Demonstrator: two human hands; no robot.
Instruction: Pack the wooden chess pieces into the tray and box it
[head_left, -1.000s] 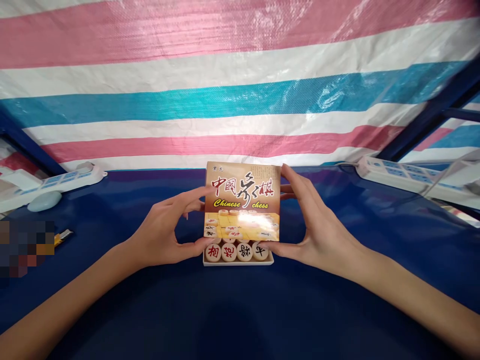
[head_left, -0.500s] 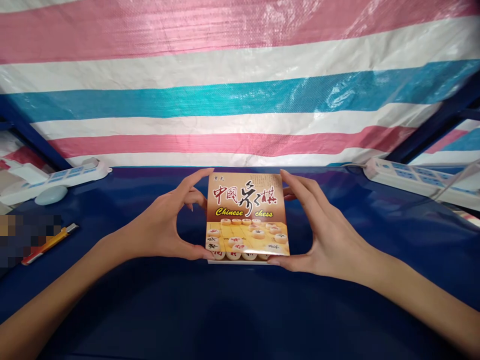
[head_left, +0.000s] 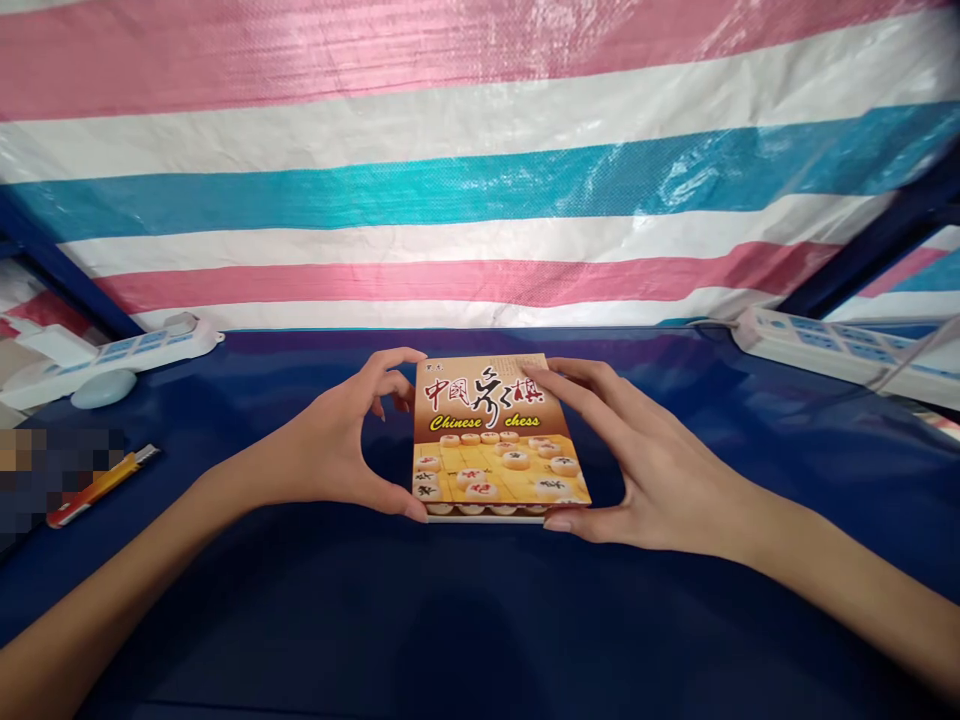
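A Chinese chess box (head_left: 491, 410) with a printed brown and yellow lid lies in front of me on the dark blue tabletop. Under the lid's near edge shows a strip of its white tray (head_left: 487, 519), with a sliver of round pieces above it. My left hand (head_left: 337, 430) grips the box's left side, thumb at the near corner and index finger at the far corner. On the right, my right hand (head_left: 637, 450) holds the box with its thumb at the near edge. One of its fingers lies over the lid's upper right part. Other fingertips are partly hidden.
White power strips stand at the back left (head_left: 150, 350) and back right (head_left: 832, 345). By the left one lies a pale rounded object (head_left: 103, 389). An orange and yellow utility knife (head_left: 105, 487) rests at left beside a blurred patch. Striped sheeting (head_left: 480, 190) hangs behind the table.
The lid sits lower over the tray, so less of the pieces shows, and it has turned slightly. My right index finger has moved from the lid's far corner onto its top.
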